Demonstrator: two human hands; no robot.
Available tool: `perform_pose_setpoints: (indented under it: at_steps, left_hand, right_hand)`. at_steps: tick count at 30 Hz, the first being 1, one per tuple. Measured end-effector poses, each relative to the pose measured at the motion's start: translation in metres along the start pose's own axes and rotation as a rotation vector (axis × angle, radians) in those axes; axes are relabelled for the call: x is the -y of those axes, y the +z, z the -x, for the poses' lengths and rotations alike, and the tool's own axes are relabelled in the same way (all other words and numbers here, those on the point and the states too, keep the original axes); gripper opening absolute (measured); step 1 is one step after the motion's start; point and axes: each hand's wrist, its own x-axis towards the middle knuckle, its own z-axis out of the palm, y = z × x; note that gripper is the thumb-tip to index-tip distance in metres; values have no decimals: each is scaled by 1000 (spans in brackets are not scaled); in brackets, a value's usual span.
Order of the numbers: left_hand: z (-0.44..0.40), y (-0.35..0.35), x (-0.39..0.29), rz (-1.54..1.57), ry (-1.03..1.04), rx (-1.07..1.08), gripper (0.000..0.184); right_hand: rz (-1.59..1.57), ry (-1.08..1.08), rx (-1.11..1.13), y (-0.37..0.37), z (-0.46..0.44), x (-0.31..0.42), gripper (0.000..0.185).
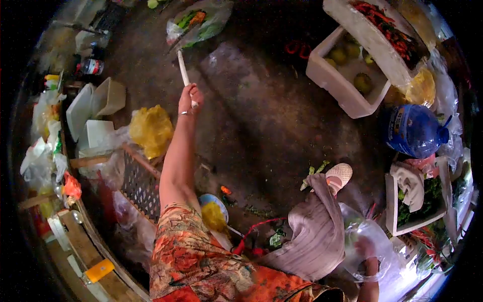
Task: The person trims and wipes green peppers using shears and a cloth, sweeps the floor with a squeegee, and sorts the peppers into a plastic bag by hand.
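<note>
My left hand is stretched forward and closed around the pale handle of a long tool. The tool's thin dark head crosses a clear plastic bag on the floor, with green and orange vegetables showing inside. At the lower right, my right hand is blurred behind the film of another clear plastic bag. Its fingers look curled on that bag, though the plastic partly veils them.
White foam boxes stand at the right, one with round yellow-green fruit, another with leafy greens. Red peppers lie above. A big blue water bottle sits between. At left are a yellow bag and a perforated crate.
</note>
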Motion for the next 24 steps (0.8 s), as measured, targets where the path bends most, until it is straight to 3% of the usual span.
perform_pose_setpoints:
  at_steps: [4, 5, 6, 8, 14, 18, 20, 21, 22, 24]
  left_hand:
    - [38, 15, 14, -223, -107, -178, 11]
    - [50, 28, 13, -319, -123, -271, 14]
    - [53, 27, 14, -321, -121, -267, 14]
    - [57, 21, 19, -486, -233, -328, 15]
    - [95, 41, 28, -544, -138, -303, 17]
    - [118, 62, 46, -604, 38, -363, 17]
    - [111, 51, 56, -790, 278, -295, 18]
    - [108, 56, 56, -893, 437, -366, 15]
    - [92, 47, 53, -895, 437, -363, 15]
    - [51, 21, 45, -1291, 790, -445, 15]
  right_hand:
    - [-92, 0, -21, -2, -2, -2, 22]
    - [-326, 214, -79, 4, 0, -8, 24]
    - [-328, 212, -82, 0, -2, 10, 24]
    - [-963, 605, -217, -18, -10, 74, 28]
    - [-950, 578, -170, -15, -14, 61, 31]
    - [-1014, 556, -173, -25, -16, 88, 32]
    - [-999, 573, -191, -35, -19, 110, 33]
    - [-1001, 574, -192, -32, -17, 108, 33]
    - [-959, 545, -237, -26, -15, 105, 33]
    - [-876, 489, -326, -9, -10, 95, 34]
